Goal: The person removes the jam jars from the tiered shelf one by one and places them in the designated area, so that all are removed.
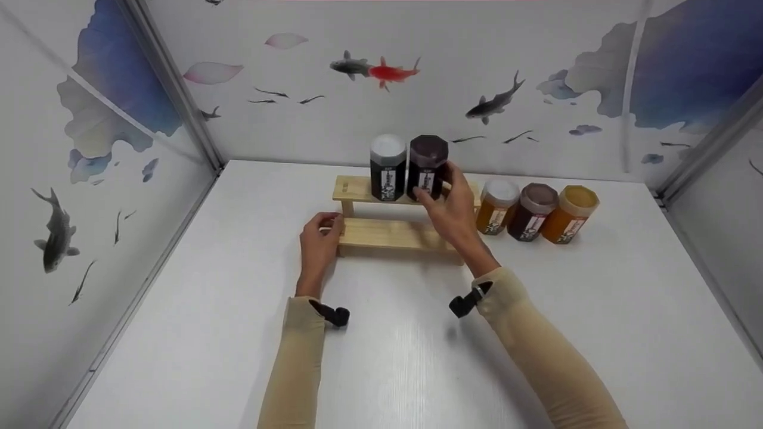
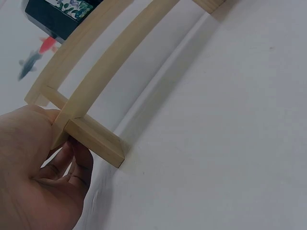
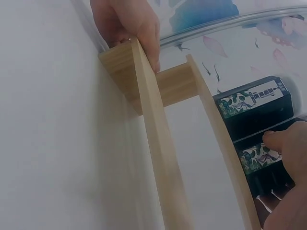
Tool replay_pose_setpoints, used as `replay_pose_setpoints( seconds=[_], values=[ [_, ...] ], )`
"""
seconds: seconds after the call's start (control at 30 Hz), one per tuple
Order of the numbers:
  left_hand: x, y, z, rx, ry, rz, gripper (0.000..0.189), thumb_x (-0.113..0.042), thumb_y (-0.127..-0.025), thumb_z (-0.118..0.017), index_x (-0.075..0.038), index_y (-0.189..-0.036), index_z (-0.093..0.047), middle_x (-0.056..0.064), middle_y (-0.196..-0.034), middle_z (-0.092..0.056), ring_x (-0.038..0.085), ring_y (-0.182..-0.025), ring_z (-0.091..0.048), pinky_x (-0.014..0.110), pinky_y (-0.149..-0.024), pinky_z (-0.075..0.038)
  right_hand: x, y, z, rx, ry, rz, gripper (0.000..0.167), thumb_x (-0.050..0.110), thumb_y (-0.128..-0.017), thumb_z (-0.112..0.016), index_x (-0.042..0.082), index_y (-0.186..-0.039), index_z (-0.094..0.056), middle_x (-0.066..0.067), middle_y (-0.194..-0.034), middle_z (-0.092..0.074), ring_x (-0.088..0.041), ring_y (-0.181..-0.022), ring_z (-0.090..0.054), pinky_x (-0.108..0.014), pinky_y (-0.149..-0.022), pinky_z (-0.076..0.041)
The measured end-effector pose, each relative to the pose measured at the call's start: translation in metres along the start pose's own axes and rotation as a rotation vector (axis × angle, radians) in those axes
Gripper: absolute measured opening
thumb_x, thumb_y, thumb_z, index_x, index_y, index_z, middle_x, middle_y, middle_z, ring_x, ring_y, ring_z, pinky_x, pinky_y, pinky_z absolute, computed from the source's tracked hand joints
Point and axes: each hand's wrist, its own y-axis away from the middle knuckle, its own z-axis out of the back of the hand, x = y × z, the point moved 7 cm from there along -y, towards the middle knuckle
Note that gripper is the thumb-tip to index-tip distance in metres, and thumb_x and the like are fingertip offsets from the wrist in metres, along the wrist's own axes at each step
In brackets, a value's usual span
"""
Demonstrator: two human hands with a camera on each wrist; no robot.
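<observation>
A: How is the stepped rack (image 1: 393, 233) reading?

B: It is showing pale, smooth, matt, grained wood.

A: And the dark jars (image 1: 388, 173)?

B: They are presenting smooth, slightly glossy walls, glass or plastic undetermined; their labels (image 1: 388, 183) are appearing as printed paper.

A: Elsewhere?

B: The tabletop (image 1: 387, 357) is showing a smooth sheen, the sleeves (image 1: 298, 357) are appearing as matt cloth, and the corner strip (image 1: 174, 83) is gleaming like metal.

Right hand (image 1: 451, 208) round dark-lidded jar (image 1: 428, 158), left hand (image 1: 319, 241) on wooden rack (image 1: 393, 233).
</observation>
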Motion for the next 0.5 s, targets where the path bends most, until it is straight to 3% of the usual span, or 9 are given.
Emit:
replay_pose_setpoints(
  seconds=[0.23,0.5],
  values=[
    [0.000,0.001,0.001,-0.002,-0.003,-0.006,0.029,-0.032,-0.108,-0.067,-0.011,-0.126,-0.075,0.009,-0.115,-0.073,0.021,-0.104,-0.069,0.031,-0.085,-0.055,0.000,0.012,0.018,-0.047,0.009,0.033,0.072,0.017,-0.091,-0.090,0.007,-0.153,-0.054,-0.015,-0.139,-0.065,-0.031,-0.131,-0.065,-0.048,-0.108,-0.059],
    [0.000,-0.001,0.000,-0.003,0.017,-0.024,0.029,-0.033,-0.108,-0.067,-0.010,-0.124,-0.076,0.009,-0.112,-0.074,0.021,-0.099,-0.069,0.030,-0.084,-0.055,-0.001,0.032,0.062,-0.111,0.038,0.022,0.070,0.021,-0.090,-0.090,0.010,-0.151,-0.058,-0.011,-0.138,-0.067,-0.025,-0.128,-0.067,-0.045,-0.106,-0.059]
  ],
)
